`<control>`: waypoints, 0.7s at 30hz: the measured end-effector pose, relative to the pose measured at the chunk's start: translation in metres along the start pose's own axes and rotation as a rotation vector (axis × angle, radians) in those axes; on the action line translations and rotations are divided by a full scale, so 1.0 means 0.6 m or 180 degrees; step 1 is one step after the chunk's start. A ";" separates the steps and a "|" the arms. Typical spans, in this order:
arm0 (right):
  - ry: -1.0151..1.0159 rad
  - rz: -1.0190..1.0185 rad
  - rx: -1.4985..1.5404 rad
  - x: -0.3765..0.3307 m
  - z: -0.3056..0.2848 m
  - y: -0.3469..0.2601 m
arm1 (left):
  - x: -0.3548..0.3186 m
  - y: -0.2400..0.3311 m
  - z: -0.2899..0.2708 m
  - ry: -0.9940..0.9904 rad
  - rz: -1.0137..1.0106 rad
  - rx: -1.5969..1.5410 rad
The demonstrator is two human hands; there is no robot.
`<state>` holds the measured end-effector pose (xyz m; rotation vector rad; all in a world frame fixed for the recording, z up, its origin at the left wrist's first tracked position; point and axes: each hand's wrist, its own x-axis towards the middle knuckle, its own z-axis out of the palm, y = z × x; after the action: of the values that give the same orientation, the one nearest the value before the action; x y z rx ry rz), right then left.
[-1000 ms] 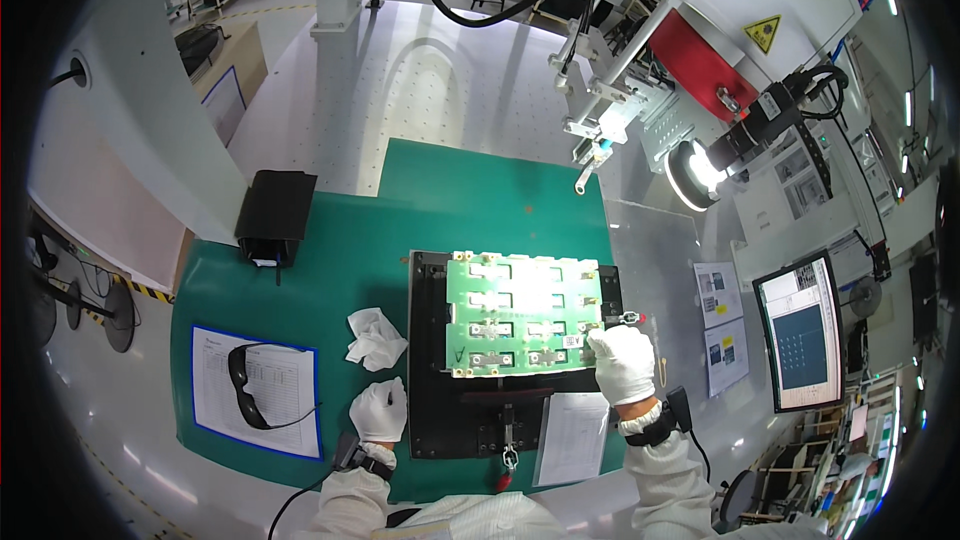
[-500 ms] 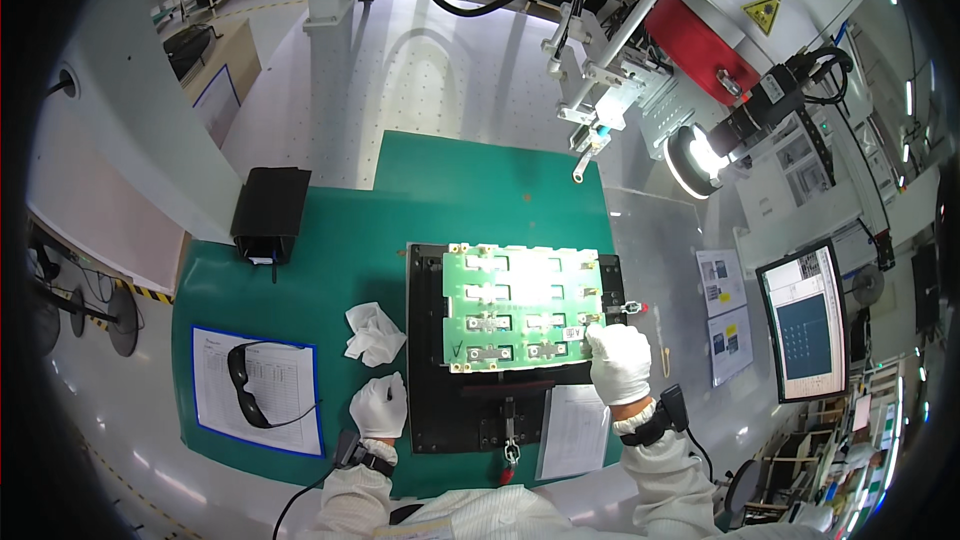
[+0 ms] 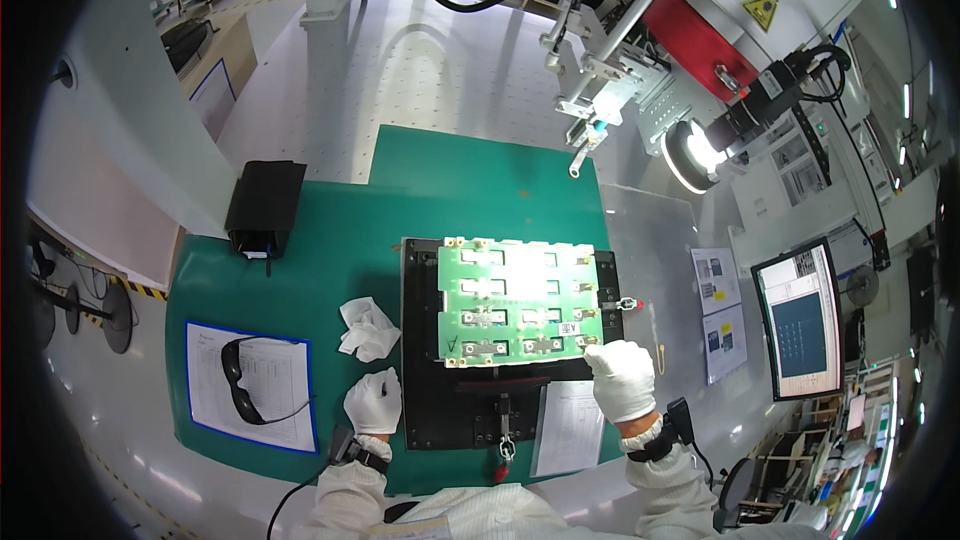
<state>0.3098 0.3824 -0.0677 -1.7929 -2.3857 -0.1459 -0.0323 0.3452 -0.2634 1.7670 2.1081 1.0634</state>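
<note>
A green circuit board lies on a black fixture plate in the middle of a green mat. My right hand, in a white glove, rests at the board's lower right corner with its fingers curled against the edge. Whether it pinches the board or a small part there is hidden. My left hand, also gloved, lies loosely closed on the mat just left of the fixture and holds nothing visible. A crumpled white wipe sits just above my left hand.
A black box stands at the mat's far left corner. Dark safety glasses lie on a printed sheet at the left. A paper sheet lies by the fixture's lower right. Toggle clamps flank the fixture. A monitor and ring light stand right.
My right hand has slid a little down along the board's right edge to its lower right corner. My left hand and the board stay where they were.
</note>
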 end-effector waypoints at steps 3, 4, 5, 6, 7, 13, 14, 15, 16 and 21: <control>0.0169 -0.0069 0.0022 -0.007 0.008 -0.001 | -0.001 0.001 0.002 0.0028 0.0010 -0.0013; 0.0248 -0.0022 0.0001 -0.012 0.012 -0.003 | 0.000 0.004 0.002 0.0050 -0.0003 -0.0033; 0.0328 0.0022 -0.0022 -0.016 0.015 -0.005 | 0.000 0.006 0.002 0.0075 -0.0018 -0.0054; 0.0345 0.0023 -0.0033 -0.022 0.016 -0.004 | -0.001 0.007 0.001 0.0087 -0.0006 -0.0065; 0.0326 0.0003 -0.0005 -0.022 0.018 -0.005 | -0.002 0.006 0.001 0.0012 -0.0031 -0.0003; 0.0950 0.0454 0.1270 -0.014 0.009 0.047 | -0.006 -0.004 -0.001 0.0160 -0.0048 0.0045; 0.1202 0.1151 0.1587 -0.019 0.005 0.057 | -0.002 -0.003 -0.003 0.0084 -0.0008 0.0087; 0.1286 0.1742 0.1791 -0.024 0.012 0.082 | -0.003 -0.003 -0.005 0.0005 0.0032 0.0133; 0.1398 0.2377 0.1966 -0.036 0.029 0.114 | -0.003 -0.002 -0.005 0.0000 0.0045 0.0126; 0.0900 0.2779 0.0996 -0.171 0.232 0.251 | 0.001 0.002 0.002 0.0150 0.0043 -0.0137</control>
<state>0.4733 0.3508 -0.2251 -2.2587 -1.2033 0.0735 -0.0310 0.3463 -0.2633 1.7559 2.0866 1.1560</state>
